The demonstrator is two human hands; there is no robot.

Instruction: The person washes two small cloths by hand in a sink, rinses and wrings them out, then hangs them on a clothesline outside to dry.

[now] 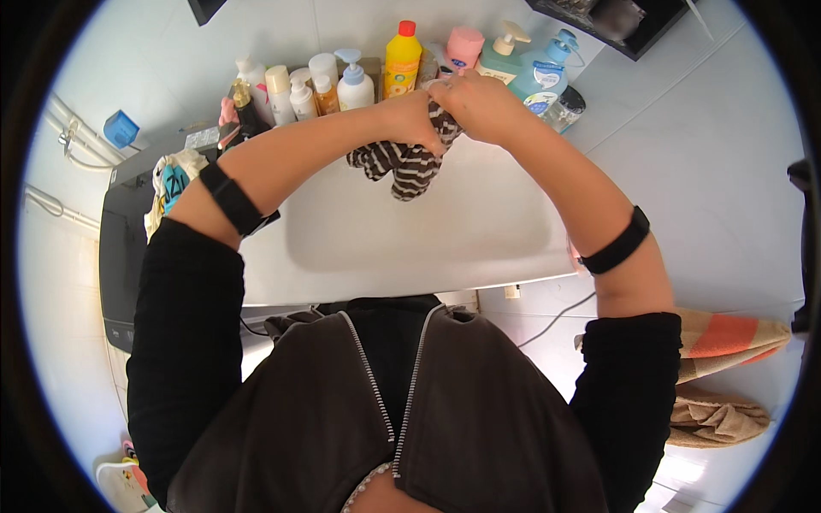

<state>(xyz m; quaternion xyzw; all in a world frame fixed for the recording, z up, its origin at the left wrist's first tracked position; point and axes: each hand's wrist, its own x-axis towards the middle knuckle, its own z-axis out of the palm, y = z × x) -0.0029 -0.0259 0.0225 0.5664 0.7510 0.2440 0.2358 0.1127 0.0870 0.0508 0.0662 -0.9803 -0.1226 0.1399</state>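
A dark brown cloth with white stripes (417, 168) hangs bunched over the far part of a white washbasin (417, 237). My left hand (414, 120) grips it from the left, thumb pointing down along the fabric. On the upper right side, my right hand (480, 102) is closed around the top of the same cloth. Both hands nearly touch each other, and they hide part of the bunched fabric and the basin's back edge. The cloth's lower end dangles in loose folds above the basin floor.
Behind the basin stand several bottles, among them a yellow bottle with a red cap (402, 61), a white pump bottle (355, 83) and a blue pump bottle (545, 67). A dark washing machine (125, 256) is at the left, with crumpled cloth (173, 183) on top. Towels (725, 340) hang at right.
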